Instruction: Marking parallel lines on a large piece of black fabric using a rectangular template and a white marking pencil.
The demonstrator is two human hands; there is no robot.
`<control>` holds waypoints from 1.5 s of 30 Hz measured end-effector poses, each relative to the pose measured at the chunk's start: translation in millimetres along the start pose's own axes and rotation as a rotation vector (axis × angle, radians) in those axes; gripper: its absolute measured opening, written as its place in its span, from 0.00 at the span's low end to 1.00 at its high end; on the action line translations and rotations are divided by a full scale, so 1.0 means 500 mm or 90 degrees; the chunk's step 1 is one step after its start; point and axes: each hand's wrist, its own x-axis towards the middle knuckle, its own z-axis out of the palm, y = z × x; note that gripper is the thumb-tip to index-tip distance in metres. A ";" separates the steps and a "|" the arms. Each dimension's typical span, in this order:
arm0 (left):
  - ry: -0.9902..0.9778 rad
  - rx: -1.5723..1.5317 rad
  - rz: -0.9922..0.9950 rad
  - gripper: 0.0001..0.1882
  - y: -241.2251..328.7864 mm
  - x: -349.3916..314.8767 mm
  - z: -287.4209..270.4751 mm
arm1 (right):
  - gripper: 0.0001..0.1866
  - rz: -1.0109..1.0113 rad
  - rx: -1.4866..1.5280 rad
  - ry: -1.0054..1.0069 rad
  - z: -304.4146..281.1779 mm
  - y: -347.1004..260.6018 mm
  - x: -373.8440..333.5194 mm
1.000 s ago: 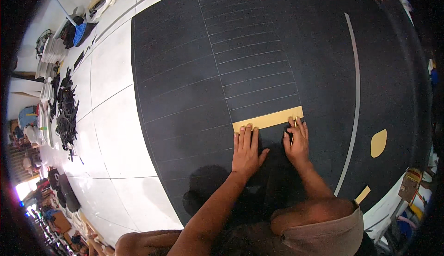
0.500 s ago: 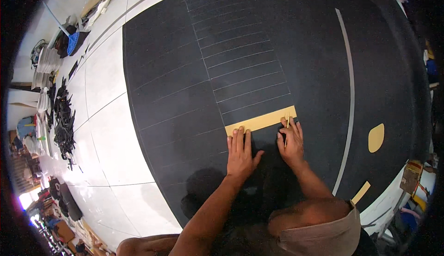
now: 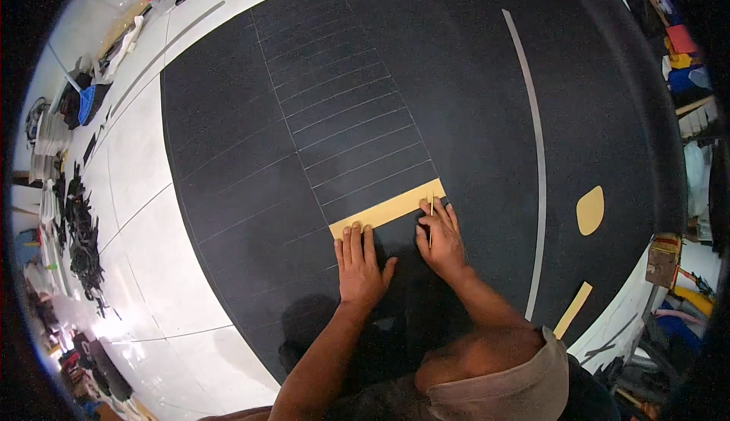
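Note:
A large black sheet [image 3: 456,102] is marked with thin pale lines, several of them parallel like ladder rungs. Across the near end of those rungs lies a yellow strip [image 3: 388,207], tilted up to the right. My left hand [image 3: 361,273] rests on the strip's left part, fingertips pressing it and thumb spread apart. At the strip's right end is my right hand [image 3: 443,242], fingers curled round a thin yellow pen-like stick [image 3: 431,223] held upright. Some of its fingertips touch the strip. The stick's writing end is too small to make out.
A long grey strip [image 3: 538,147] lies on the sheet to the right. Beyond it are a rounded yellow piece [image 3: 591,210] and a short yellow strip [image 3: 573,309]. White floor tiles [image 3: 141,223] border the left, with black scraps [image 3: 80,231] and a blue broom [image 3: 90,103].
The view has shifted, so the sheet and both hands sit farther left and slightly lower in the picture. Both hands keep their places on the yellow strip.

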 end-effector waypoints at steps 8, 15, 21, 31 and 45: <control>0.014 0.041 0.014 0.32 0.010 0.034 -0.044 | 0.12 -0.001 0.029 0.007 -0.005 -0.009 0.001; -0.239 -0.055 -0.013 0.23 -0.010 0.118 -0.142 | 0.17 0.055 0.120 0.090 -0.052 -0.069 0.021; -0.423 -0.077 0.111 0.30 -0.083 0.221 -0.120 | 0.12 0.018 0.346 0.029 -0.004 -0.146 0.040; -0.483 -0.006 0.212 0.25 -0.115 0.257 -0.093 | 0.10 -0.026 0.418 -0.122 0.047 -0.189 0.062; -0.471 -0.074 0.117 0.32 -0.114 0.256 -0.073 | 0.08 -0.089 0.343 -0.087 0.064 -0.202 0.057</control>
